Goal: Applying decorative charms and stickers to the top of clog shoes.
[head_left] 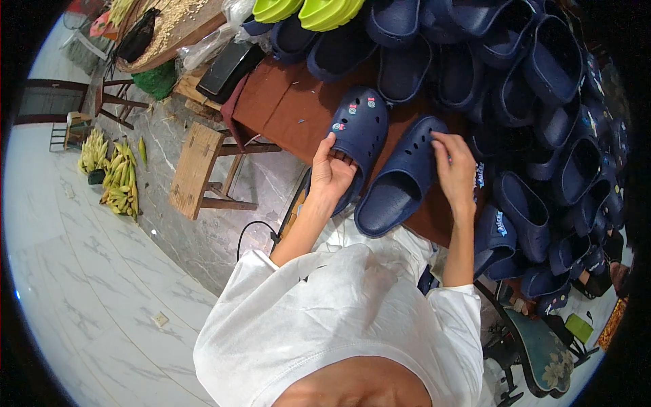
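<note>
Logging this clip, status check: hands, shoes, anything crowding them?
Left hand grips the decorated navy clog. Right hand pinches the plain navy clog at its holes. Heap of navy clogs crowds the right side.

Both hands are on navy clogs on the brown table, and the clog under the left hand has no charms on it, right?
Not quite. In the head view the clog under the left hand carries small coloured charms on its toe. The clog under the right hand shows only plain holes. Both clogs are navy and lie on the brown table.
</note>
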Action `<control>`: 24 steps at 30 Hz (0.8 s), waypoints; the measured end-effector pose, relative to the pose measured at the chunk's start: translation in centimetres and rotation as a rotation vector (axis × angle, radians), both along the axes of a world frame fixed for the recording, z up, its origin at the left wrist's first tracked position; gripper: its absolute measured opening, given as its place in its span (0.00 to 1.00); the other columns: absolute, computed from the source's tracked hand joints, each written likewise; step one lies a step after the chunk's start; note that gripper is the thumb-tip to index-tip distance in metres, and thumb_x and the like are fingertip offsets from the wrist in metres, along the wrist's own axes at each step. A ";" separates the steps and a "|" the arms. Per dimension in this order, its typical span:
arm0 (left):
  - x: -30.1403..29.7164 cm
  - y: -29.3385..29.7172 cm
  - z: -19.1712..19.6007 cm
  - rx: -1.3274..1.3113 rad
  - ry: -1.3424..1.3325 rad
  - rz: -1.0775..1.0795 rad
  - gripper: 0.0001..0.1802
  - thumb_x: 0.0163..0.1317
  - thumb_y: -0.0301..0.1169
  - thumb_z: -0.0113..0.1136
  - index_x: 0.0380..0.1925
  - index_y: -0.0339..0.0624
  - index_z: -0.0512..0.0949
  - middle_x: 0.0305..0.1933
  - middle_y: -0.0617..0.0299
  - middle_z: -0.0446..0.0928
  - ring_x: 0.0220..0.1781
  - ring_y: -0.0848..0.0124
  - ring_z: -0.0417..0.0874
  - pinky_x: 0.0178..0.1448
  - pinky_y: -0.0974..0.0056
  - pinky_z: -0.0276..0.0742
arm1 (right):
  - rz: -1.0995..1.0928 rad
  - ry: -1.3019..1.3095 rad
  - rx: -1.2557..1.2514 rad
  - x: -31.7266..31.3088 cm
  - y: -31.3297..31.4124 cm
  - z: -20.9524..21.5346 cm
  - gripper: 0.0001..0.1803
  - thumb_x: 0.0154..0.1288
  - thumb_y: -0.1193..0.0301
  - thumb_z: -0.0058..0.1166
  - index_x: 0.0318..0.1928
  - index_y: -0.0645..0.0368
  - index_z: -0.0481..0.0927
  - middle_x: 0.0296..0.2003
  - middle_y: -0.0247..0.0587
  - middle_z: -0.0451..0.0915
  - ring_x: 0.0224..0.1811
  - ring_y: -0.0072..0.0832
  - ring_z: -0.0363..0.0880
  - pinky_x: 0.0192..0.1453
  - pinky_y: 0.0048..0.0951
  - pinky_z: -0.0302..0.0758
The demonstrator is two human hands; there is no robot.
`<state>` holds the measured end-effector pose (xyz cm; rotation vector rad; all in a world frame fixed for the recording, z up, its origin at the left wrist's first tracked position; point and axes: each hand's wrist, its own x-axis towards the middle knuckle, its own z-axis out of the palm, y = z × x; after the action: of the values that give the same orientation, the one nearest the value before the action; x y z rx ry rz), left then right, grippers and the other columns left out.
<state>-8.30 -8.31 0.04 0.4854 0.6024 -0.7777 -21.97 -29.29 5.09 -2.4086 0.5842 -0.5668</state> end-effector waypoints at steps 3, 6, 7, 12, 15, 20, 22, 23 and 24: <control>0.2 0.0 -0.3 -0.021 0.039 -0.015 0.26 0.60 0.35 0.68 0.57 0.39 0.74 0.63 0.52 0.74 0.67 0.55 0.72 0.75 0.45 0.62 | 0.168 -0.007 0.081 4.0 3.1 0.9 0.09 0.65 0.70 0.59 0.44 0.59 0.85 0.39 0.45 0.82 0.45 0.44 0.81 0.49 0.38 0.76; 0.2 0.1 -0.2 -0.025 0.061 -0.006 0.24 0.60 0.33 0.68 0.55 0.40 0.74 0.60 0.55 0.76 0.65 0.58 0.74 0.73 0.49 0.65 | 0.274 0.005 0.105 6.9 5.1 0.8 0.09 0.64 0.69 0.60 0.43 0.59 0.84 0.36 0.43 0.80 0.43 0.42 0.81 0.46 0.40 0.76; 0.2 0.1 -0.1 -0.014 0.057 -0.009 0.23 0.60 0.32 0.68 0.54 0.41 0.75 0.58 0.56 0.77 0.63 0.60 0.75 0.71 0.50 0.67 | 0.281 0.006 0.103 7.5 5.4 0.7 0.09 0.64 0.69 0.60 0.43 0.59 0.84 0.36 0.43 0.80 0.43 0.42 0.81 0.46 0.40 0.76; 0.4 0.6 -0.6 -0.030 0.071 -0.014 0.19 0.60 0.30 0.67 0.50 0.43 0.76 0.53 0.60 0.78 0.59 0.64 0.77 0.69 0.54 0.68 | 0.360 0.039 0.101 9.5 6.3 -0.8 0.11 0.63 0.67 0.61 0.43 0.58 0.84 0.37 0.44 0.80 0.44 0.43 0.80 0.47 0.41 0.75; 0.3 0.7 -0.7 -0.041 0.059 -0.028 0.17 0.59 0.28 0.67 0.49 0.43 0.77 0.52 0.61 0.79 0.58 0.65 0.77 0.68 0.55 0.68 | 0.366 0.046 0.160 10.1 6.7 -1.1 0.12 0.63 0.66 0.62 0.45 0.58 0.84 0.39 0.45 0.80 0.45 0.44 0.80 0.49 0.41 0.76; 0.8 0.9 -2.2 -0.078 0.058 -0.030 0.15 0.58 0.26 0.67 0.46 0.42 0.79 0.51 0.62 0.80 0.56 0.67 0.78 0.67 0.57 0.68 | 0.412 -0.026 0.098 11.2 6.9 -2.3 0.15 0.63 0.63 0.62 0.47 0.55 0.85 0.42 0.47 0.80 0.46 0.44 0.81 0.51 0.40 0.77; 1.1 1.1 -2.7 -0.099 0.043 -0.055 0.16 0.60 0.27 0.65 0.48 0.41 0.78 0.53 0.59 0.79 0.58 0.65 0.78 0.68 0.55 0.68 | 0.418 -0.058 0.030 11.8 6.9 -3.5 0.14 0.64 0.61 0.61 0.45 0.54 0.86 0.42 0.47 0.80 0.45 0.43 0.82 0.51 0.39 0.77; 1.3 1.3 -2.8 -0.098 0.050 -0.050 0.16 0.61 0.28 0.64 0.50 0.40 0.77 0.54 0.58 0.79 0.59 0.63 0.77 0.69 0.55 0.68 | 0.423 -0.081 0.014 12.1 7.1 -3.9 0.13 0.64 0.60 0.60 0.43 0.53 0.87 0.42 0.46 0.80 0.45 0.43 0.81 0.51 0.40 0.77; 1.3 1.3 -2.5 -0.078 0.060 -0.041 0.18 0.62 0.28 0.63 0.52 0.39 0.76 0.55 0.57 0.78 0.60 0.62 0.77 0.70 0.54 0.67 | 0.406 -0.018 0.054 12.3 7.4 -3.8 0.12 0.63 0.61 0.60 0.41 0.53 0.87 0.41 0.44 0.80 0.44 0.42 0.81 0.50 0.40 0.77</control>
<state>-7.02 -7.00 -2.50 0.4049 0.6165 -0.8541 -9.68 -21.91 1.30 -2.3753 0.0919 -0.3904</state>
